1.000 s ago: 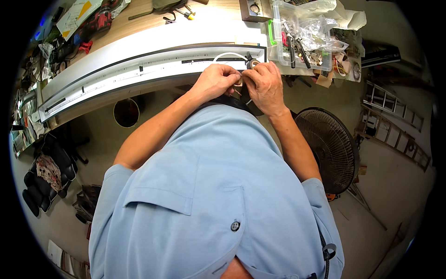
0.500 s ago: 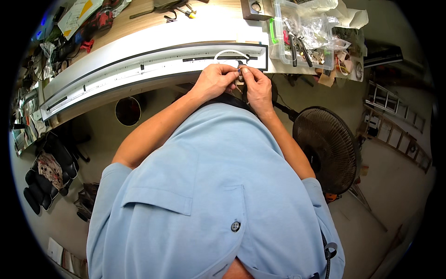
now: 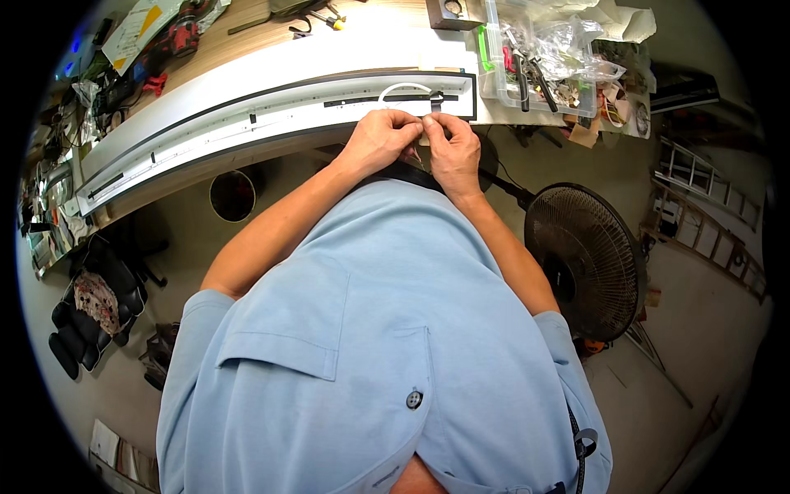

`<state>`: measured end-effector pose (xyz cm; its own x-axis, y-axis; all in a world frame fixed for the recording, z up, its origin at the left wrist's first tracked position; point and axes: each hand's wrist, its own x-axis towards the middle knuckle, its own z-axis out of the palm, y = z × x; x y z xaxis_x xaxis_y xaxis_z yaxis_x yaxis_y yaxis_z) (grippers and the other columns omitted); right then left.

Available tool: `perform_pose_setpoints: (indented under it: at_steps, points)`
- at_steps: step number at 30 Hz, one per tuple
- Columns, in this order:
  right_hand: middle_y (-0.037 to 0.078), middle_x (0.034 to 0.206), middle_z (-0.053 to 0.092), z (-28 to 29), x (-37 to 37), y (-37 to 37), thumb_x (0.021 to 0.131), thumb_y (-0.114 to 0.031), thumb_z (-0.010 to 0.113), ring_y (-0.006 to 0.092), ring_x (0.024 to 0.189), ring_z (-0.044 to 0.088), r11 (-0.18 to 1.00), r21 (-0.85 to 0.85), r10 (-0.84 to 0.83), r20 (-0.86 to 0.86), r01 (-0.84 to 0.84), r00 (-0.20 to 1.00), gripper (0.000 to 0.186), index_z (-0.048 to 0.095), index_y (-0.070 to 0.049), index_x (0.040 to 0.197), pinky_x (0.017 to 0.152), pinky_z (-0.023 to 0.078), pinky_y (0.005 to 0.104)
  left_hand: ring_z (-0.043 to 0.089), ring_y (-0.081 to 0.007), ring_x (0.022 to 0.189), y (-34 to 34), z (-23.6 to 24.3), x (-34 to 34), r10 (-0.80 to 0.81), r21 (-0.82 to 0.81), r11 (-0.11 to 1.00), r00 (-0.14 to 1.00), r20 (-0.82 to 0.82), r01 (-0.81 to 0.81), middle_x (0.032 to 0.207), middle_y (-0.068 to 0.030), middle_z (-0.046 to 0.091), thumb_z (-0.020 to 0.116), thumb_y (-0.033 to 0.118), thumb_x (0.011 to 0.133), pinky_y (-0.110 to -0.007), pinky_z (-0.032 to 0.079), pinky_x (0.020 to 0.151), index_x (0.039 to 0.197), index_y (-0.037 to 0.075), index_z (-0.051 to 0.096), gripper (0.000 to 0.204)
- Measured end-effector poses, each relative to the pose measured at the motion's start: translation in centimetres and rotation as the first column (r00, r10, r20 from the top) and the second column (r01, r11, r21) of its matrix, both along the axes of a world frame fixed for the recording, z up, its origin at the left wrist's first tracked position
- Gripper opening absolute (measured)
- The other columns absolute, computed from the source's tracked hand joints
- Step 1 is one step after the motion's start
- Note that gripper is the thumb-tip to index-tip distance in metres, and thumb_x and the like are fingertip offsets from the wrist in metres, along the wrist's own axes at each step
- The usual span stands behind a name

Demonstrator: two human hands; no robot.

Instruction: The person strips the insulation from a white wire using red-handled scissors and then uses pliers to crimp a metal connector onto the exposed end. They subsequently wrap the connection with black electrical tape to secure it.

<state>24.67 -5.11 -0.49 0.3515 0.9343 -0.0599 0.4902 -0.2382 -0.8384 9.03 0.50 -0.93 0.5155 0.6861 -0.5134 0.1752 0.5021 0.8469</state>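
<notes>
At the near edge of the bench, close to the right end of a long white light-fixture housing (image 3: 206, 123) with a black rim, my hands meet fingertip to fingertip. My left hand (image 3: 380, 142) pinches thin wires (image 3: 419, 155), whose ends dangle below the fingers. My right hand (image 3: 455, 152) is closed, thumb against forefinger, on the same wires; the exact spot is hidden by the fingertips. A white cable (image 3: 403, 86) arcs out of the housing just beyond my hands. Beside it, a short black piece (image 3: 436, 102) runs down toward my fingers.
A clear plastic bin (image 3: 584, 103) of tools and bags stands right of the housing. A black pedestal fan (image 3: 584, 259) is close to my right arm. Below the bench are a round bin (image 3: 232, 196) and a black chair (image 3: 99, 305). Ladders (image 3: 708, 222) lie at far right.
My hands have dropped slightly toward me, and the fingertips have closed together over the small blue bit that showed between them. The black piece beyond them is now more exposed.
</notes>
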Motion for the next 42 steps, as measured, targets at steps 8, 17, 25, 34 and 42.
perform_pose_setpoints:
  at_steps: [8, 17, 25, 34, 42]
  points:
    - [0.014, 0.095, 0.075, 0.3, 0.2, 0.7, 0.095, -0.021, 0.069, 0.0251, 0.090, 0.069, 0.994, -0.076, 0.075, -0.086, -0.081, 0.994, 0.024, 0.075, 0.001, 0.103, 0.083, 0.053, 0.0361, 0.067, -0.0121, 0.071, -0.6, -1.0, -0.2, 0.040, 0.279, 0.960, 0.995, -0.095, -0.012, 0.084, -0.0065, 0.073, 0.065, 0.020, 0.099, -0.027, 0.055, 0.066, 0.112, -0.004, 0.073, 0.029]
    - [0.008, 0.109, 0.072, 0.1, 1.7, 0.0, 0.098, -0.005, 0.060, 0.0118, 0.097, 0.066, 0.997, -0.047, 0.037, -0.418, -0.062, 0.908, 0.011, 0.066, 0.001, 0.106, 0.087, 0.053, 0.0274, 0.070, -0.0130, 0.082, -0.5, -1.0, -1.3, 0.159, -0.084, 0.986, 0.971, 0.176, -0.146, 0.101, -0.0084, 0.070, 0.063, 0.020, 0.103, -0.026, 0.058, 0.074, 0.129, -0.003, 0.063, 0.035]
    - [0.012, 0.099, 0.069, 0.9, 4.1, -0.1, 0.085, 0.003, 0.063, 0.0268, 0.098, 0.067, 0.891, 0.080, 0.453, -0.115, -0.446, 0.884, 0.011, 0.063, -0.002, 0.095, 0.091, 0.052, 0.0359, 0.067, -0.0146, 0.082, 0.7, -1.3, -2.7, 0.110, -0.266, 0.964, 0.929, 0.353, -0.013, 0.099, -0.0079, 0.067, 0.067, 0.017, 0.099, -0.027, 0.057, 0.077, 0.153, -0.005, 0.032, 0.068]
    - [0.013, 0.093, 0.066, 1.5, 4.5, 0.6, 0.074, 0.006, 0.057, 0.0283, 0.098, 0.065, 0.829, 0.148, 0.552, -0.064, -0.539, 0.831, 0.016, 0.061, 0.000, 0.087, 0.091, 0.052, 0.0369, 0.065, -0.0117, 0.079, 1.7, -1.3, -3.0, 0.118, -0.366, 0.930, 0.914, 0.388, 0.035, 0.098, -0.0055, 0.067, 0.069, 0.016, 0.098, -0.026, 0.057, 0.075, 0.137, -0.002, 0.057, 0.045]
    - [0.009, 0.090, 0.066, 1.0, 4.3, -0.2, 0.077, 0.005, 0.057, 0.0244, 0.089, 0.064, 0.901, 0.068, 0.432, -0.186, -0.428, 0.882, 0.016, 0.062, 0.000, 0.091, 0.087, 0.052, 0.0346, 0.067, -0.0112, 0.082, 1.7, -1.4, -2.6, 0.152, -0.359, 0.933, 0.925, 0.348, -0.018, 0.098, -0.0042, 0.069, 0.068, 0.018, 0.100, -0.026, 0.057, 0.075, 0.126, -0.001, 0.066, 0.032]
